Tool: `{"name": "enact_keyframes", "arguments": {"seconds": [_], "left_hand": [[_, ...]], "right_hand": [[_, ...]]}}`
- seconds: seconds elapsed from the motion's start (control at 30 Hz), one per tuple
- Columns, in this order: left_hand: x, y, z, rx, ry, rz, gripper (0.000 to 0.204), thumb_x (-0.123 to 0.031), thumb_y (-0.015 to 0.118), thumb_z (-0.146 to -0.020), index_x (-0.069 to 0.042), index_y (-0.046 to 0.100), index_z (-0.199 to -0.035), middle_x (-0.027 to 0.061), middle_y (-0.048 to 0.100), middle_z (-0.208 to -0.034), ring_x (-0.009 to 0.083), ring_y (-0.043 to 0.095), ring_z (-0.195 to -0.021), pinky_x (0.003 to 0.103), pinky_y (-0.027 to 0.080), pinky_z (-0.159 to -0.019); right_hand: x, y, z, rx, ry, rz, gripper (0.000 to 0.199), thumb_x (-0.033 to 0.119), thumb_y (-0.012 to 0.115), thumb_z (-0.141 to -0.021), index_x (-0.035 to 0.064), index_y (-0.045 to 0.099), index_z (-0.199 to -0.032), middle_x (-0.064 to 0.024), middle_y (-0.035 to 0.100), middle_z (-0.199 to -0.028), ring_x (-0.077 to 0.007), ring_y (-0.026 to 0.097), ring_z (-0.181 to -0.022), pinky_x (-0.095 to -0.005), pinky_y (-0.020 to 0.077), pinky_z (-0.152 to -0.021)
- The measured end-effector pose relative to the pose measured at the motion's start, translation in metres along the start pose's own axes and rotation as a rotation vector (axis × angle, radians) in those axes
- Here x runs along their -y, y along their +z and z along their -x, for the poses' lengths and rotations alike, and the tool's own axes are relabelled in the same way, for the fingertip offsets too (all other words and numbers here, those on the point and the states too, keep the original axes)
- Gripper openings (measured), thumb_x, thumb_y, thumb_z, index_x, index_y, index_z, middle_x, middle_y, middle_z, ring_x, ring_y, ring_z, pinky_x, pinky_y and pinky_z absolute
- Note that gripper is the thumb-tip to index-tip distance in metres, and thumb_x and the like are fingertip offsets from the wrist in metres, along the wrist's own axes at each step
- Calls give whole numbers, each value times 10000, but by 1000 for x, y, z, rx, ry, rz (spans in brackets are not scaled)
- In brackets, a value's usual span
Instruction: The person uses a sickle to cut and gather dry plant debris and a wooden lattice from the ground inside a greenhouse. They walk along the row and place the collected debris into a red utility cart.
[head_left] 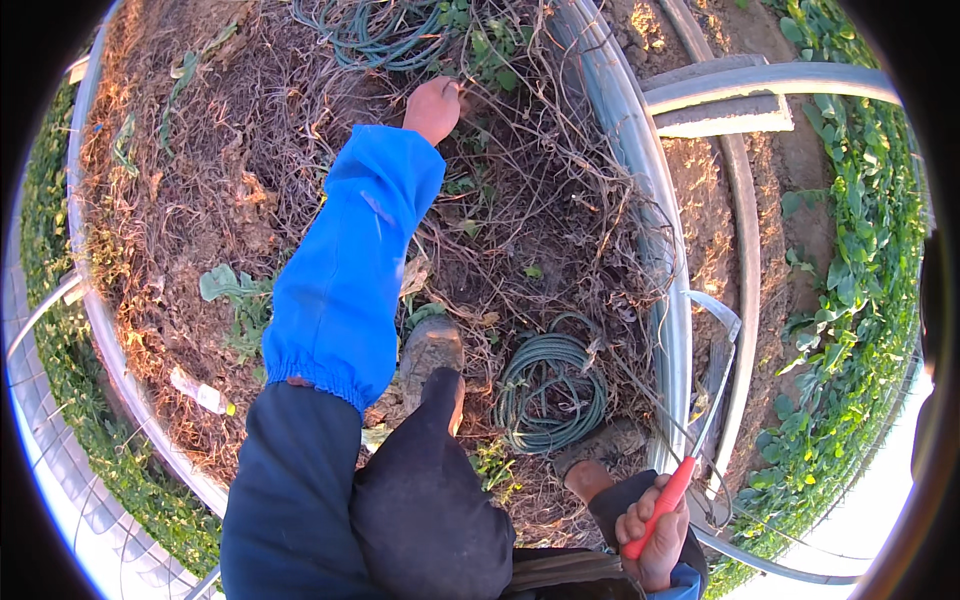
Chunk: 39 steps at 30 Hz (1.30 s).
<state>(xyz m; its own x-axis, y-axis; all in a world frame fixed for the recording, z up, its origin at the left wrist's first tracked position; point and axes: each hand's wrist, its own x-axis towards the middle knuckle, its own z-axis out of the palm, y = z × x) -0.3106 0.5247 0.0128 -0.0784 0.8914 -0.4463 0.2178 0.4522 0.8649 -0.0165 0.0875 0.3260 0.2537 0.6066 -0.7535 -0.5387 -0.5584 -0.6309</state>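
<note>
Left hand [433, 108] is closed on dry vines [520, 170], top centre of the head view, arm in a blue sleeve [345, 270] reaching far forward. Fingers are curled into the tangle, so I can't tell how many stems are gripped. The vines run in all directions, no single axis; the strands at the hand trend up-right toward a green hose coil [385, 40].

Right hand [655, 535], low right and close to the body, is wrapped around a red-handled tool [668, 498]. Handle's long axis runs diagonally, lower-left to upper-right, with the working end pointing up-right toward a grey pipe [665, 290]. The metal end is thin and lost among wire-like stems; blade shape unclear.

Risks, as I judge them:
- The vines are interlaced with the top hose coil, so a hard pull could drag or snag hose along with them.
- Tool tip sits near thin strands by the pipe; a blind cut could hit the wrong thing.
- A second hose coil [550, 390] lies just beside the boot [430, 350], a trip or tangle hazard.
- Long reach on loose mulch could mean poor balance.

Green plants [860, 250] well apart, right.
</note>
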Motion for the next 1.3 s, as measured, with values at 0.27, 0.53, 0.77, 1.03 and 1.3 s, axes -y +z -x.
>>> {"name": "enact_keyframes", "arguments": {"seconds": [0.27,0.53,0.77,1.03,1.3], "left_hand": [[5,-4,-44,86,509,-597,535,-86,601,-878,-105,496,-1402,152,712,-925,255,685,-756,373,538,-649],[19,28,-81,-199,363,-647,327,-129,676,-851,-104,687,-1177,185,700,-930,286,661,-777,369,505,-676],[29,39,-87,-208,376,-516,239,-202,571,-931,-136,687,-1129,155,697,-1030,352,657,-948,394,515,-781],[26,47,-86,-6,443,-446,230,-129,651,-824,-52,700,-1035,157,701,-1026,349,662,-948,379,534,-785],[-80,-51,1,-24,358,-1252,174,-134,632,-841,-55,683,-988,183,683,-970,392,657,-938,471,539,-790]], "right_hand": [[1,5,-4,-11,-2,9,652,441,717,-863,54,390,-1274,-17,475,-817,-93,470,-554,-257,427,-463],[4,10,-9,-58,22,11,670,445,754,-821,64,403,-1246,-6,477,-808,-98,468,-558,-257,420,-466],[5,18,-9,-139,39,-15,737,443,850,-726,55,439,-1199,4,500,-780,-111,487,-542,-258,396,-450],[3,22,-10,-175,25,-12,726,437,835,-746,55,446,-1226,-1,511,-776,-117,490,-527,-259,404,-447],[1,10,-5,-110,7,-35,722,415,832,-756,59,441,-1248,-10,527,-803,-119,494,-537,-256,402,-445]]}}
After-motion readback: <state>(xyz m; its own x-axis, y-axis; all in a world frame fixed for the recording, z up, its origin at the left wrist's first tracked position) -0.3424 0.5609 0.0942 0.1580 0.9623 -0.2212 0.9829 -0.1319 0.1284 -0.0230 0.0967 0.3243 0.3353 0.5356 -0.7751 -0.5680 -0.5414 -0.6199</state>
